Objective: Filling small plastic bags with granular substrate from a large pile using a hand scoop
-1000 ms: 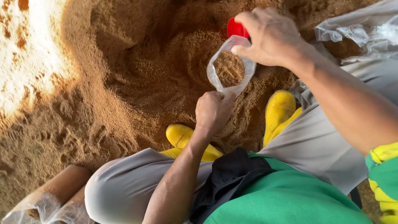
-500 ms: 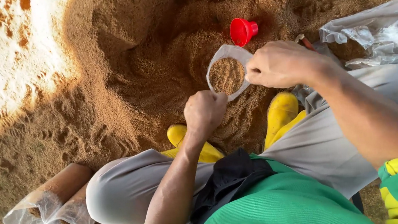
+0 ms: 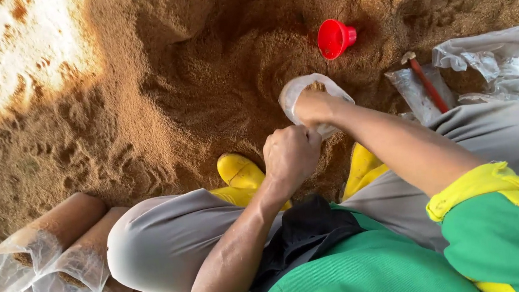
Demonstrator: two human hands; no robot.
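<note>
Bag filling — mid-stage.
Left hand (image 3: 292,155) clenches the clear bag (image 3: 305,91) rim; right hand (image 3: 311,106) is pushed inside (grip hidden). Beyond: red cup (image 3: 334,38); filled bags (image 3: 55,257) stacked behind-left.

My left hand (image 3: 292,155) grips thin, clear plastic, the glossy and crinkled mouth of a bag (image 3: 305,91) that my right hand (image 3: 313,108) presses into. The sawdust heap (image 3: 199,87) all around is matt, grainy and rough. At one o'clock lies a smooth, shiny red plastic funnel (image 3: 334,38). At eight o'clock, packed bags (image 3: 57,270) gleam. My yellow boots (image 3: 239,171) look like smooth rubber.
</note>
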